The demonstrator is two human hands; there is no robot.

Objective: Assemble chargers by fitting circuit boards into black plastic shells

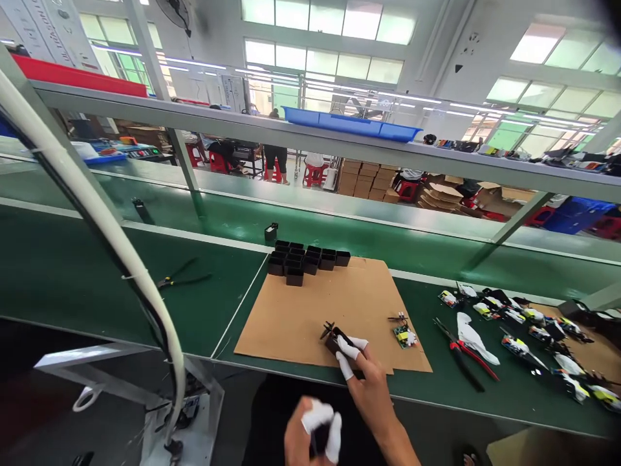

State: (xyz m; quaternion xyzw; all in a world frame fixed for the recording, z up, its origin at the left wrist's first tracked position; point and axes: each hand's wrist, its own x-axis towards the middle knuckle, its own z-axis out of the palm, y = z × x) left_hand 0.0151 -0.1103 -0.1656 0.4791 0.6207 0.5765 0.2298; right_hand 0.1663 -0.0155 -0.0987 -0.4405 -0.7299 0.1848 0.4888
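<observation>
My right hand (369, 382), white cots on its fingertips, grips a small black plastic case (334, 342) low over the cardboard sheet (310, 317). Dark prong-like parts stick out of the case's far end. Below the table's front edge is my left hand (313, 430), also in white finger cots, its thumb and finger curled together; whatever lies between them is hidden. Several open black cases (294, 277) stand grouped at the cardboard's back left. Right of my right hand, a small circuit board (403, 336) with yellow and white parts lies on the cardboard.
Red-handled pliers (463, 356) and a white glove-like piece (475, 340) lie at right, beside several circuit boards (519, 346). Another pair of pliers (184, 280) is on the left. A thick white hose (111, 239) crosses the left side. A blue tray (349, 124) rests on the overhead shelf.
</observation>
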